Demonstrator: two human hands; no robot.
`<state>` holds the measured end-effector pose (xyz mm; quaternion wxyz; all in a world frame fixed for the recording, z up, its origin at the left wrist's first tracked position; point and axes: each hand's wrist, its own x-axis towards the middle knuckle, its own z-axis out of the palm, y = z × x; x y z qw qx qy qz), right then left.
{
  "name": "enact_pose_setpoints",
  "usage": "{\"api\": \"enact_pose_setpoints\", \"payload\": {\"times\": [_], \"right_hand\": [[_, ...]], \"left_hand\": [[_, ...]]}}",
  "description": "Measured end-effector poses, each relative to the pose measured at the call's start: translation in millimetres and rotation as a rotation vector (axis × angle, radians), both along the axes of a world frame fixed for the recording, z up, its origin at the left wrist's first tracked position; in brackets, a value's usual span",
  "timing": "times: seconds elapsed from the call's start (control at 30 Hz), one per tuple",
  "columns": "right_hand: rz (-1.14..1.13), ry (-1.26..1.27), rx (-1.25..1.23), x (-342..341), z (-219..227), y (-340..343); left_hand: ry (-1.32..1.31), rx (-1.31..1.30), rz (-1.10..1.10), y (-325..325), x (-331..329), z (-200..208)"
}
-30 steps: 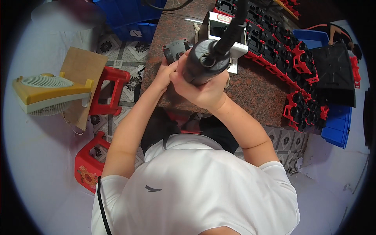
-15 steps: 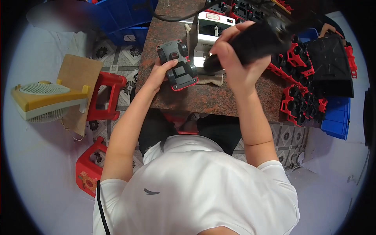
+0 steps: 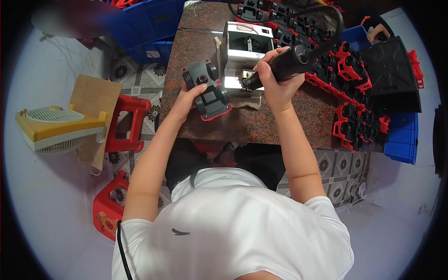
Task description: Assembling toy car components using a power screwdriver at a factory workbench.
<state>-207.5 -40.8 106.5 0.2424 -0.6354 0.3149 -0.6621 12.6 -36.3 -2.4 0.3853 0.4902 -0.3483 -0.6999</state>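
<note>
My left hand [image 3: 185,101] holds a toy car chassis [image 3: 204,74], grey and black with red edges and black wheels, its underside up and the thumb lying across it. My right hand [image 3: 281,92] is wrapped round a black electric screwdriver [image 3: 288,64] with a cord at its upper end. The screwdriver's lower end points down at the front of a white screw feeder [image 3: 247,53], just right of the chassis. Whether the tip touches the feeder I cannot make out. A cloth [image 3: 247,102] lies under the feeder's front edge.
Rows of red and black toy car chassis [image 3: 350,122] fill the table's right and far sides. Blue crates [image 3: 154,21] stand at far left, another blue crate [image 3: 402,139] at right. A black bin [image 3: 392,74] stands beyond the chassis. Another person's arm [image 3: 379,31] shows at far right.
My right hand has brought the screwdriver down and left, to the feeder's front. The chassis in my left hand has moved slightly nearer to me.
</note>
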Motion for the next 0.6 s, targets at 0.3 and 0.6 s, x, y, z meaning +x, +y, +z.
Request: {"api": "enact_pose_setpoints", "payload": {"times": [0.3, 0.6], "right_hand": [[-0.013, -0.033, 0.174, 3, 27, -10], [-0.015, -0.078, 0.058, 4, 14, -3]], "left_hand": [[0.008, 0.001, 0.006, 14, -4, 0], [0.043, -0.002, 0.015, 16, -5, 3]]}}
